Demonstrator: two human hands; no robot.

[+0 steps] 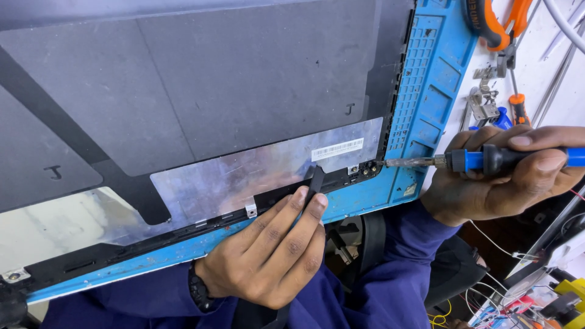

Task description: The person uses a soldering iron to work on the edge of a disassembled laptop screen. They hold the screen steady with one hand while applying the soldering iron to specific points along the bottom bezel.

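A large dark display panel (201, 91) lies face down on a blue work mat (429, 79), with a shiny metal strip (244, 176) along its near edge. My left hand (268, 256) pinches a flat black ribbon strip (315, 181) at that edge. My right hand (506, 173) grips a soldering iron (487, 160) with a blue and black handle. The iron's metal tip (405, 162) points left at the small connector (367, 169) on the panel's near right corner.
Orange-handled pliers (493, 21), a small orange screwdriver (518, 108) and metal hinge parts (484, 103) lie on the white bench to the right. Thin wires and a yellow tool (570, 298) sit at the lower right. Blue sleeves cover both arms.
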